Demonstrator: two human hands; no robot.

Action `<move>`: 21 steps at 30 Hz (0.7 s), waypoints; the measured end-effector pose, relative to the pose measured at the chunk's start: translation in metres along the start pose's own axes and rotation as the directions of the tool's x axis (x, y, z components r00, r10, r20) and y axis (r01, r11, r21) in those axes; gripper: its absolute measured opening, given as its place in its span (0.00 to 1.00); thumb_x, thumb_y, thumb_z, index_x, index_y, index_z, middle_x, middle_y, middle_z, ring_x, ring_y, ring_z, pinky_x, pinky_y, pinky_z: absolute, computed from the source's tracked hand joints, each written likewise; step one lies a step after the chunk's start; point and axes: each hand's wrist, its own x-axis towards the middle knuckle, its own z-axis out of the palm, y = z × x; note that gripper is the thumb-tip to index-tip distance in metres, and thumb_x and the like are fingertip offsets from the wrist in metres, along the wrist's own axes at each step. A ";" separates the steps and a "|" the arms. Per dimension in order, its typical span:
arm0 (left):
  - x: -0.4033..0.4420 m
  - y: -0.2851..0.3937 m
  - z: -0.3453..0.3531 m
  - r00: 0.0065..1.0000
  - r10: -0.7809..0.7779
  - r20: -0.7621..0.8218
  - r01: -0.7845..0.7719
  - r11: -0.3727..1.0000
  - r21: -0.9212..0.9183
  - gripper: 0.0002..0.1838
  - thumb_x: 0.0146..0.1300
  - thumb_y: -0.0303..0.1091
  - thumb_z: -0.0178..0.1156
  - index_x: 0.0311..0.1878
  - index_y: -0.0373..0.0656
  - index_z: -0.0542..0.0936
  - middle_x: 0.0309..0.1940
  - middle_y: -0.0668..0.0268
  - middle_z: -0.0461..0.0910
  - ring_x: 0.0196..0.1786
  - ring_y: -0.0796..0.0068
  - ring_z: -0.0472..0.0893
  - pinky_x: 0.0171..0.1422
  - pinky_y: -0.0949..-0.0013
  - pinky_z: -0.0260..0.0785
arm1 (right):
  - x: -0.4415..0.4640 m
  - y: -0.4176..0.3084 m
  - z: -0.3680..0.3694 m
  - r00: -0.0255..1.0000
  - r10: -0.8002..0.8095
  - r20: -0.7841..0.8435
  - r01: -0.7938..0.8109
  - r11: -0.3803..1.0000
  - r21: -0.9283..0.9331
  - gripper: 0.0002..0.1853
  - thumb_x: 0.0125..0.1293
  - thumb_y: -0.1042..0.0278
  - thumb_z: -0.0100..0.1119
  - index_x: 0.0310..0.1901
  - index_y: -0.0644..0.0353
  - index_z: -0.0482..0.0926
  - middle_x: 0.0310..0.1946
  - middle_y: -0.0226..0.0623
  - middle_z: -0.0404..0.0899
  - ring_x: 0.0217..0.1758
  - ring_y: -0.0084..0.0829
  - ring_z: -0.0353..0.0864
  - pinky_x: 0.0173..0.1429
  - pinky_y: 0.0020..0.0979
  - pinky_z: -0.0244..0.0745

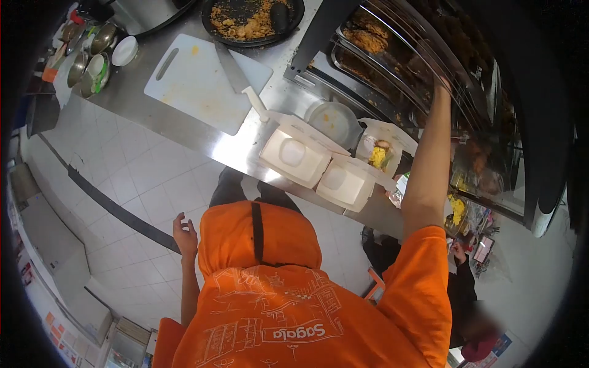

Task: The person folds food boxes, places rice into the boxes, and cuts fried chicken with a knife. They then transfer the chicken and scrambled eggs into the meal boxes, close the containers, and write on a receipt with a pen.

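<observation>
My left hand [185, 234] hangs at my side over the floor, its fingers loosely bent and apart, holding nothing. My right arm stretches into a food display case [362, 80]. There my right hand [437, 72] is among metal trays and rails, its fingers mostly hidden, so I cannot tell what it touches. Inside the case a tray holds brown fried food [366, 38]. Below my right forearm, on the counter, two open cardboard boxes [294, 154] stand side by side, each with a pale round shape in it. Behind them another open box [381, 147] holds some yellow food.
A knife [236, 73] lies across a white cutting board [190, 80] on the steel counter. Behind it is a black pan [253, 21] of crumbs. A round translucent container [334, 122] stands behind the boxes. Bowls [92, 67] crowd the far left. Another person [461, 279] stands at right.
</observation>
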 end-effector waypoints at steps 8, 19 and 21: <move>-0.010 -0.003 0.004 1.000 -0.013 0.025 0.013 1.000 0.008 0.22 0.65 0.20 0.63 0.62 0.37 0.77 0.52 0.54 0.81 0.38 0.63 0.85 0.38 0.61 0.76 | 0.004 0.002 0.014 0.999 0.024 0.043 -0.027 0.998 0.055 0.42 0.63 0.25 0.55 0.68 0.49 0.78 0.69 0.49 0.75 0.74 0.50 0.72 0.75 0.46 0.66; 0.032 0.054 0.010 1.000 0.000 0.012 0.002 0.990 -0.141 0.20 0.66 0.20 0.63 0.62 0.38 0.77 0.55 0.55 0.82 0.39 0.68 0.85 0.32 0.67 0.73 | -0.028 0.022 0.028 0.956 -0.252 0.148 0.200 0.934 0.294 0.35 0.68 0.31 0.56 0.63 0.51 0.82 0.63 0.44 0.81 0.69 0.46 0.78 0.72 0.44 0.70; 0.047 0.072 0.007 0.999 0.041 0.009 -0.039 0.988 -0.153 0.20 0.66 0.21 0.63 0.62 0.38 0.78 0.56 0.56 0.82 0.39 0.68 0.85 0.34 0.67 0.73 | -0.069 0.003 0.008 0.930 -0.367 0.017 0.311 0.810 0.497 0.29 0.69 0.37 0.59 0.55 0.55 0.86 0.54 0.40 0.87 0.60 0.41 0.83 0.67 0.40 0.74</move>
